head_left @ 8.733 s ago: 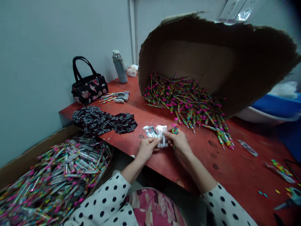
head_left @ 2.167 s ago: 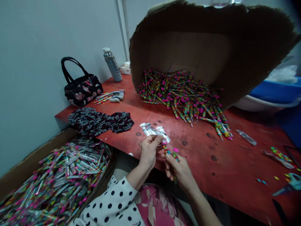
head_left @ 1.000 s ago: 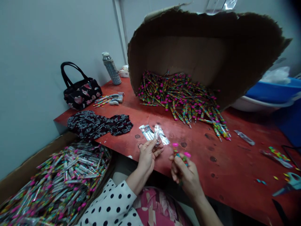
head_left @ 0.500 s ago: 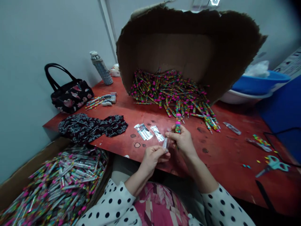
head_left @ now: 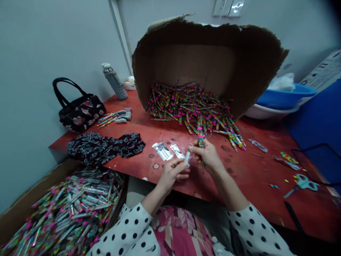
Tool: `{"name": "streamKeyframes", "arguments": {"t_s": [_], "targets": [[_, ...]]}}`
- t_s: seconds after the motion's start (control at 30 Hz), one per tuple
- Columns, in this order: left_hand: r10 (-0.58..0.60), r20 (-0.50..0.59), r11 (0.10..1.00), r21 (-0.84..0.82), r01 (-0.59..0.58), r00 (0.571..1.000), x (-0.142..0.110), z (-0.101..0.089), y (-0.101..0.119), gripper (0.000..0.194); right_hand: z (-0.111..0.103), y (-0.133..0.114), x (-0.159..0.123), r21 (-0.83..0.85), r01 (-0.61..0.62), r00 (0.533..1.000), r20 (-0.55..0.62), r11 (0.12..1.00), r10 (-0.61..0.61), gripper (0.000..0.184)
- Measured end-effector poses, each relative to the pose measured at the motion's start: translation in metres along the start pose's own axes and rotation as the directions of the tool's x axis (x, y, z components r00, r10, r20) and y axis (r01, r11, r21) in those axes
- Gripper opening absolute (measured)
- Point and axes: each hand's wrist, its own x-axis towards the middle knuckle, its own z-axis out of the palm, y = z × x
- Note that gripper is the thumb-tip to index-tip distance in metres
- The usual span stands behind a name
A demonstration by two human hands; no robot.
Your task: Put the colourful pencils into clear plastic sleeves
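**Clear sleeve (head_left: 188, 158) and pink-capped stick (head_left: 200, 138) now just beside each other**

Your hands have closed in over the last second. Left hand (head_left: 170, 174) is pinching the sleeve between thumb and fingers, low, with its top end standing clear. Right hand (head_left: 207, 156) is clenched round the stick, holding it upright, cap up, with the fingers wrapped across its middle. Can't tell if that's one stick or two. Both hands are above the red table (head_left: 253, 170), just in from its near edge, and the sleeve's upper end nearly touches your right fingers. The stick isn't in the sleeve.

Nearest you: polka-dot cuffs (head_left: 125, 231) and pink floral cloth (head_left: 181, 231) in your lap. Low cardboard box (head_left: 32, 202) at your left, packed with sleeved sticks (head_left: 80, 199).

On the table, just left of your hands: two flat foil-backed packets (head_left: 162, 151) (head_left: 177, 151), then dark printed cloth (head_left: 106, 147). Straight ahead, a heap of loose sticks (head_left: 191, 106) spills from a tipped cardboard carton (head_left: 186, 53), its lower edge just past your right hand.

Further left: small pile of sticks (head_left: 112, 119), floral handbag (head_left: 80, 115), flask (head_left: 114, 83). Far right: teal-handled scissors (head_left: 302, 183), blue tub (head_left: 282, 99) in a white basin.
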Motion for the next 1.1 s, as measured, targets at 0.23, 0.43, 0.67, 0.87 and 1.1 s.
{"name": "streamKeyframes", "arguments": {"t_s": [0.23,0.43,0.67,0.87,1.1], "targets": [[-0.041,0.019,0.999,-0.014,0.041,0.999,-0.010,0.022,-0.016,0.018,0.001,0.012,0.009,0.007,0.024,0.997,-0.076,1.000,-0.024,0.035],[-0.241,0.115,0.968,0.096,0.231,0.964,-0.033,0.008,-0.032,0.014,-0.027,-0.002,0.033,0.036,0.102,0.965,-0.248,0.994,-0.090,0.035],[-0.037,0.064,0.999,0.023,0.035,0.997,0.013,0.002,-0.005,0.042,-0.023,-0.010,0.018,-0.063,0.084,0.992,-0.089,0.995,-0.089,0.030],[-0.111,0.089,0.993,0.056,0.107,0.990,0.008,0.030,-0.027,0.021,-0.026,-0.006,0.026,-0.042,0.103,0.981,-0.164,0.994,-0.109,0.029],[-0.065,0.061,0.997,0.033,0.063,0.996,0.011,0.011,-0.022,0.032,-0.034,-0.001,0.025,-0.070,-0.021,1.000,-0.007,0.997,0.021,0.032]]}}
